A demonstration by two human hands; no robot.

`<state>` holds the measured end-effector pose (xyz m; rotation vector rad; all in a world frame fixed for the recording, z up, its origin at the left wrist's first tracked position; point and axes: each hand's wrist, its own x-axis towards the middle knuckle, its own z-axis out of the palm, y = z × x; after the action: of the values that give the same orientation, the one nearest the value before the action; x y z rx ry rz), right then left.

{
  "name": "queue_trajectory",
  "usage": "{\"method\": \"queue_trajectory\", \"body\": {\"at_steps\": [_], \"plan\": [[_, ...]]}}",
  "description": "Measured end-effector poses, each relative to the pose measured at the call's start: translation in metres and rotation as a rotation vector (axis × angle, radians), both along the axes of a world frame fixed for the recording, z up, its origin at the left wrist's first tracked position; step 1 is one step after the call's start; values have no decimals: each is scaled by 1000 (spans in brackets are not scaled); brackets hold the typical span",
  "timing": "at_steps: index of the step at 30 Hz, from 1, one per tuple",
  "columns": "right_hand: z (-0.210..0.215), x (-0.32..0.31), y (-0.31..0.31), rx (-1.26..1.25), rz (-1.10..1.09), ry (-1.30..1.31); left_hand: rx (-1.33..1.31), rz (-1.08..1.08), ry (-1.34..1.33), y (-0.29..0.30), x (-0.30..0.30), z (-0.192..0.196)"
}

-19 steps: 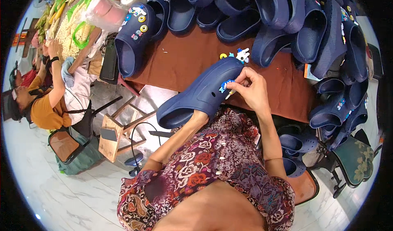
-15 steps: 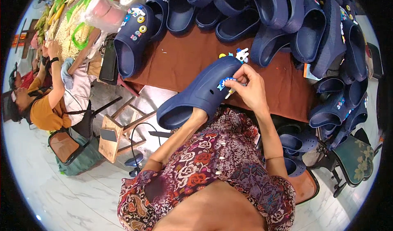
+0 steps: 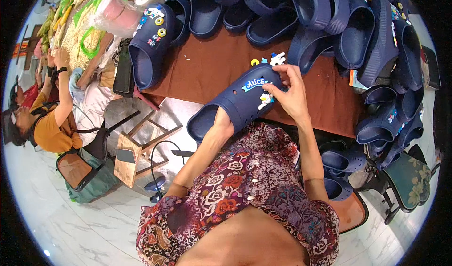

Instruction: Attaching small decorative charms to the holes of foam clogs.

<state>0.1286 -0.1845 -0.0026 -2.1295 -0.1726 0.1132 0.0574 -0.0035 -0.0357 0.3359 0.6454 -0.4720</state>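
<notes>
A navy blue clog [image 3: 216, 106] is held tilted over the near edge of the table, its toe pointing up and to the right. My left hand [image 3: 223, 122] reaches in through its opening, and the fingers are hidden inside. On the upper sit a blue-and-white lettered shoe charm [image 3: 254, 83] and a white figure charm [image 3: 265, 101]. My right hand [image 3: 293, 92] grips the toe; its thumb touches the lettered charm's right end and its fingers curl at the toe's edge. Just beyond lie a yellow ring charm [image 3: 254, 62], a blue star charm [image 3: 264, 60] and another white figure charm [image 3: 278, 58].
Navy clogs [image 3: 273, 28] pile along the back and right of the brown-covered table [image 3: 207, 70]. One decorated clog [image 3: 149, 49] stands at the left. A wooden stool [image 3: 126, 161] and chairs surround me. At far left, a person [image 3: 55, 129] handles corn [image 3: 77, 54].
The lettered charm, pinched and raised at an angle before, now lies flat on the clog. The clog has turned to show its upper, and my right fingers have shifted up to its toe.
</notes>
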Motion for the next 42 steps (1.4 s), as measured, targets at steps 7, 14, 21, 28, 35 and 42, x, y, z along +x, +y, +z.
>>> {"method": "queue_trajectory", "body": {"at_steps": [7,14,21,28,35,42], "plan": [[-20,11,-1,78,166,-81,106,-17,-11,-6,-2,2],[-25,19,-11,25,215,57,91,-43,-29,-6,-1,-5],[-28,17,-12,179,145,115,80,-41,30,-6,1,-5],[-15,6,1,-5,235,-63,52,-44,29,-5,6,2],[-24,4,3,-13,200,-93,-23,-45,0,-4,7,2],[-21,10,2,52,196,-93,-150,-13,0,-1,6,-14]]}}
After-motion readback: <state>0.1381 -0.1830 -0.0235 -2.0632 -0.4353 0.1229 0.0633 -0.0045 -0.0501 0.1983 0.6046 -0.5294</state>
